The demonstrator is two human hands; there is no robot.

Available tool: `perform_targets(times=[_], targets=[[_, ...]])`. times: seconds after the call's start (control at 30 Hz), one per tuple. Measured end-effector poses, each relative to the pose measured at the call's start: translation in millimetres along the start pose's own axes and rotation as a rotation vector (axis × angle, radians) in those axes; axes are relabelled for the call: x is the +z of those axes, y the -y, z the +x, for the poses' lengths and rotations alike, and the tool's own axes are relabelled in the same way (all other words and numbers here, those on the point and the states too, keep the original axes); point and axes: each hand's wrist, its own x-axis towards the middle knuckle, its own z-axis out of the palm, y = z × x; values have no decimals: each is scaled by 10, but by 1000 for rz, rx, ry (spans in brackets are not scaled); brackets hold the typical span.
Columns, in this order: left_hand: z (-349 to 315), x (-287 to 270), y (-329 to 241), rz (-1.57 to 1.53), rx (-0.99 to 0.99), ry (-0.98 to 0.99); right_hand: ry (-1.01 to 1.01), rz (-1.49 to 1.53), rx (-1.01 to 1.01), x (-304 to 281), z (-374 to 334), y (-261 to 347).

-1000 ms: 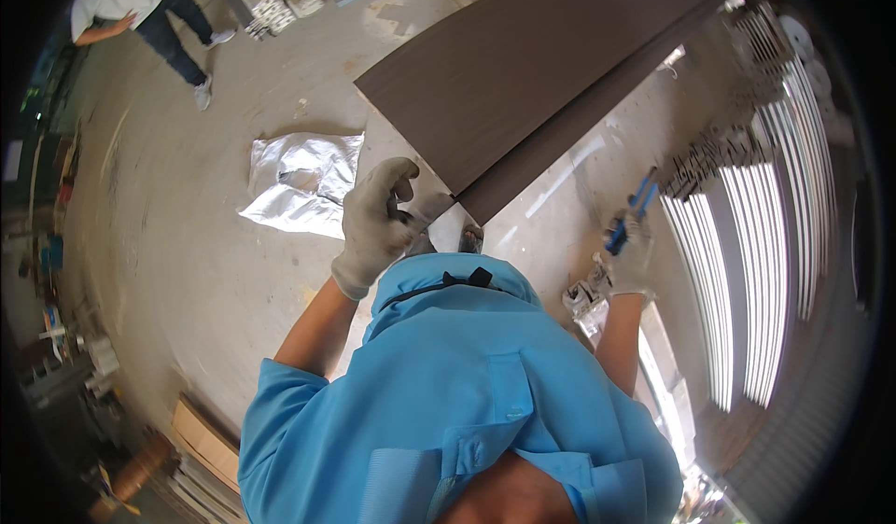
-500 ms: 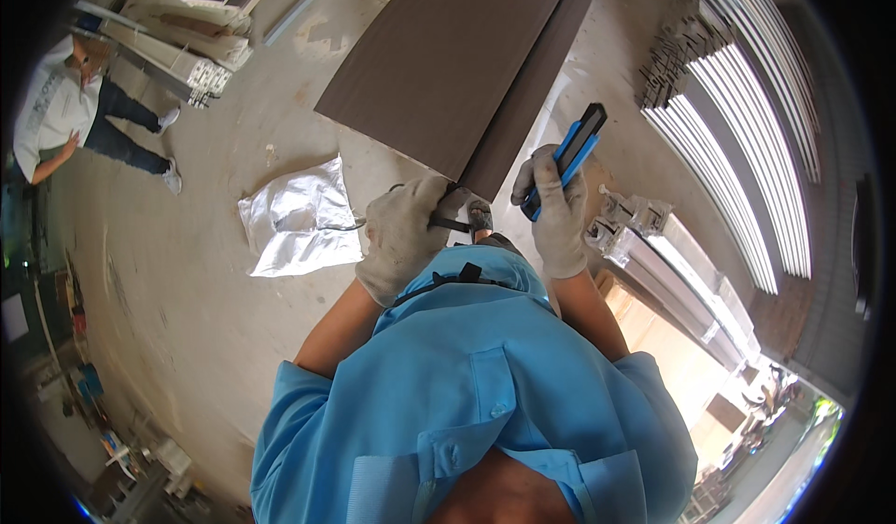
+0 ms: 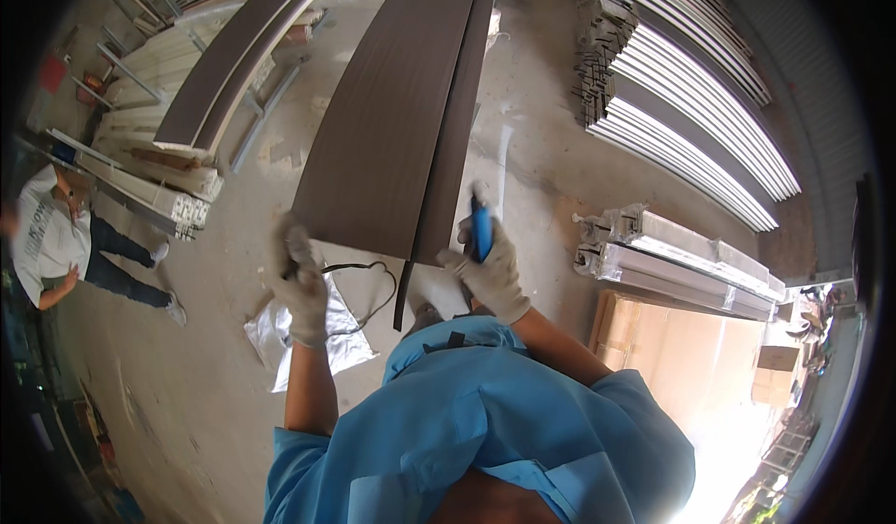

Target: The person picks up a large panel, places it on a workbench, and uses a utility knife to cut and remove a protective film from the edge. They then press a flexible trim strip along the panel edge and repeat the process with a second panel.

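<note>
My gloved right hand (image 3: 499, 277) is closed around a blue and black utility knife (image 3: 482, 232), held upright beside the near right corner of a long dark brown board (image 3: 373, 141). At the board's near left corner is my gloved left hand (image 3: 303, 291), its fingers blurred. A thin black strip (image 3: 353, 265) comes out of that hand and loops over a silver sheet-like bag (image 3: 345, 349) on the floor. Another short black strip (image 3: 403, 298) sticks out past the board's near end, in line with its lengthwise groove.
Stacked white-edged profiles (image 3: 691, 104) lie at the right. Nearer are wrapped profiles (image 3: 691, 253) and a large cardboard box (image 3: 667, 337). More brown boards (image 3: 233, 57) rest on a rack at the far left. Another person (image 3: 56, 235) stands at the left.
My left hand has moved left, away from the middle of the board's end, with the black strip trailing. The right hand and knife are lower and further left. The view has shifted.
</note>
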Motion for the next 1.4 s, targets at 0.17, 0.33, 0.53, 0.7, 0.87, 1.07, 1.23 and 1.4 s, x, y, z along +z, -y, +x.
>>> perform_targets(times=[0.17,0.33,0.53,0.7,0.87,1.07,1.23,1.4], targets=[[439,-134,161,357,-31,175,165,-592,-404,123,6,224],[454,-68,175,681,-225,355,205,-788,-387,285,-38,337],[471,-260,630,396,-155,371,313,-691,-345,189,-72,339],[895,-1073,1072,739,-8,251,336,-211,31,-99,70,372],[1352,-1709,843,40,-457,-16,142,-212,75,-494,447,292],[2274,-1149,-7,-252,65,-220,174,-159,153,-671,753,114],[3050,-393,-786,67,258,-61,229,-216,189,-1046,1113,-138],[3817,651,-1179,70,410,-141,124,-111,251,-1840,1547,-592]])
